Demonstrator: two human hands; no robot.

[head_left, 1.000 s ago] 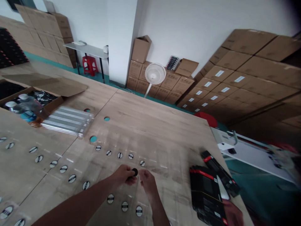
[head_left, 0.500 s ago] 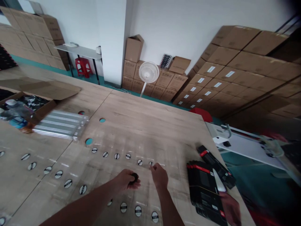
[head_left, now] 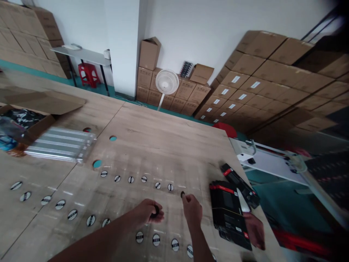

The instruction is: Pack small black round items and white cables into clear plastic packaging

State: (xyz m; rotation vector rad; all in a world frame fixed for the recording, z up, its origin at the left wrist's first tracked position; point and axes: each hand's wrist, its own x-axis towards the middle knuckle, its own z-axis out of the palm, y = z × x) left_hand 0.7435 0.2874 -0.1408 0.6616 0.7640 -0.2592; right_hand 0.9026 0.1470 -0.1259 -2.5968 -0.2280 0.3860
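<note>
- While the left hand curls closed, a black roll sits in its fingers, gripped at the thumb side; only part of the roll shows, at the front of the grip.
- The right hand hangs low over the table, its fingers bunched narrowly and pointing down. Whether they pinch anything cannot be told from this view.
- A dark piece lies just beyond those fingertips, near them but apparently not touching, at the end of a row of round labels.
- The two hands are near each other but apart, with a second row of the labels running below and beside them. The labels are black and white and lie flat on the table, well spaced.
- On the right, black cases are stacked near the table's edge, and a white strip lies against them. A co-worker's hand is just beside the stack.
- At the far left, an open carton holds bottles, and clear plastic trays lie next to it.
- Beyond the table, stacked cartons stand along the wall, with a white fan in front of another stack.
</note>
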